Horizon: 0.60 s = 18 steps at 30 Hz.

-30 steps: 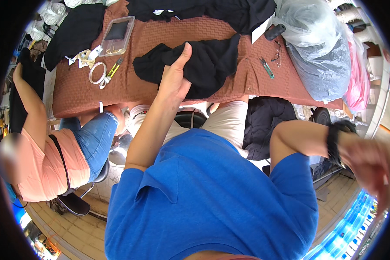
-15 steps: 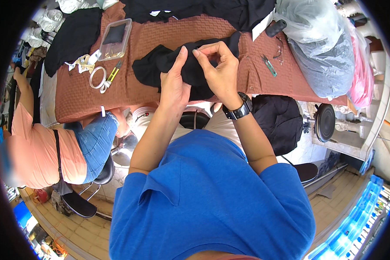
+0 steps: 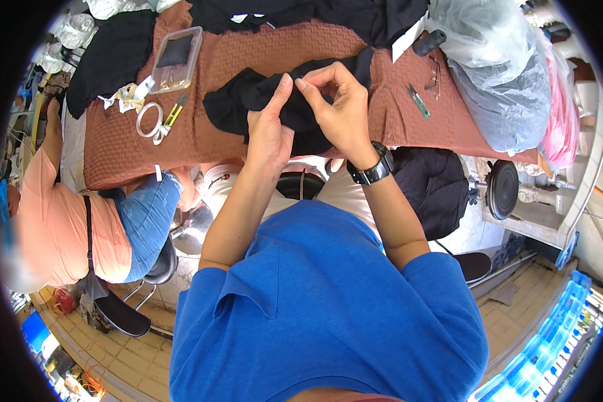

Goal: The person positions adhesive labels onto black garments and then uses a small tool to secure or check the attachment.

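A piece of black cloth (image 3: 231, 104) is held up over the near part of the table. My left hand (image 3: 269, 127) grips it, thumb pointing up and the fingers tucked behind the fabric. Close beside it, my right hand (image 3: 338, 110) is closed in a pinch, thumb against forefinger, at the cloth near the left thumb tip. Whatever sits in that pinch is too small to make out. A black watch (image 3: 370, 167) is on my right wrist.
A brown cloth (image 3: 248, 50) covers the table. On it lie a clear plastic box (image 3: 193, 57), yellow thread snips (image 3: 175, 110), a white tape roll (image 3: 149, 120), green snips (image 3: 419, 102) and eyeglasses (image 3: 436, 77). Plastic bags (image 3: 496, 87) stand right; a person (image 3: 74, 231) sits left.
My right hand's pinch has shifted very slightly left, closer to my left thumb. The person on the left has raised their arm.
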Available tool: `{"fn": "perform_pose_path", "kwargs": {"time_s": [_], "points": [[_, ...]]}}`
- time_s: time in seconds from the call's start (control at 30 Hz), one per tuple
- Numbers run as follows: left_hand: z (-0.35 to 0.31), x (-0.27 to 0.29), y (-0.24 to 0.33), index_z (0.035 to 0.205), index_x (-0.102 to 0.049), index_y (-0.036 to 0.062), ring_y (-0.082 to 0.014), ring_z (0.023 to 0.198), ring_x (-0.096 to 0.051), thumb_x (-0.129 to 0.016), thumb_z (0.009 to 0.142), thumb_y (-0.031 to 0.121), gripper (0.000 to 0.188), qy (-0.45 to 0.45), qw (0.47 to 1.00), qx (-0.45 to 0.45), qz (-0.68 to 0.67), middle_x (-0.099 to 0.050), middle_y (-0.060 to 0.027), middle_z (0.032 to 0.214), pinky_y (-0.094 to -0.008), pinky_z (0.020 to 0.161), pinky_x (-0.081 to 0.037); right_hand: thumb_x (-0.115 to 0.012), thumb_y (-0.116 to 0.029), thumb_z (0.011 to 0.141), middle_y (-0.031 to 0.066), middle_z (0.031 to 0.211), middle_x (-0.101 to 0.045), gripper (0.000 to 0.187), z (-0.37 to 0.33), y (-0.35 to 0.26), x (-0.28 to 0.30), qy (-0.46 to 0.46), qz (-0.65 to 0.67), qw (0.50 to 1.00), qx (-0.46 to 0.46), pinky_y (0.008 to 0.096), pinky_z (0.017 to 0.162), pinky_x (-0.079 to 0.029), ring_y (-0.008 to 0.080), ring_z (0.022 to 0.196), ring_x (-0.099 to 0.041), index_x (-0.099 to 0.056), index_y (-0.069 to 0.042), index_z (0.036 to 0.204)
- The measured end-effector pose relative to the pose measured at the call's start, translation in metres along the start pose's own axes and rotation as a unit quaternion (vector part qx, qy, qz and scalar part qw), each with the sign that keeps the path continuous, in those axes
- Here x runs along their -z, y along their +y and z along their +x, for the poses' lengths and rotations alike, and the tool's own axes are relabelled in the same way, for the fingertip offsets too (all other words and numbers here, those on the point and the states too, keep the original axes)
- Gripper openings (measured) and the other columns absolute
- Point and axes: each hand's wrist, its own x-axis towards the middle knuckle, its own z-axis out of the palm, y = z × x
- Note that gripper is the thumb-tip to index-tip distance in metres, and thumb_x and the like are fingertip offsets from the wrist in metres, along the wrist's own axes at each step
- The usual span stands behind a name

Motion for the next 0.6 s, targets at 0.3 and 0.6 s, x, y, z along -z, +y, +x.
{"fn": "perform_pose_path", "kwargs": {"time_s": [0.3,0.6], "points": [[-0.002,0.001,0.002,0.104,-0.068,0.0019,-0.0132,0.099,-0.066,-0.076,0.092,0.013,0.018,-0.002,0.999,0.032,0.0,-0.07,-0.0055,0.105,-0.0295,0.089,-0.054,-0.072,0.006,0.083,0.0096,0.08,-0.069,0.013,-0.001,-0.008,0.0,0.016,-0.061,0.995,0.071,0.0281,0.065,-0.052,0.0137,0.067,-0.064,-0.06,0.001,0.082],[-0.004,-0.006,0.004,0.109,-0.068,0.0032,-0.0131,0.102,-0.065,-0.072,0.096,0.019,0.021,-0.007,0.999,0.018,-0.051,-0.069,-0.0049,0.108,-0.0314,0.092,-0.054,-0.08,-0.003,0.083,0.0065,0.082,-0.068,0.011,-0.001,-0.012,0.001,0.059,-0.063,0.996,0.003,0.0257,0.065,-0.051,0.0112,0.071,-0.065,-0.07,0.001,0.085]]}}
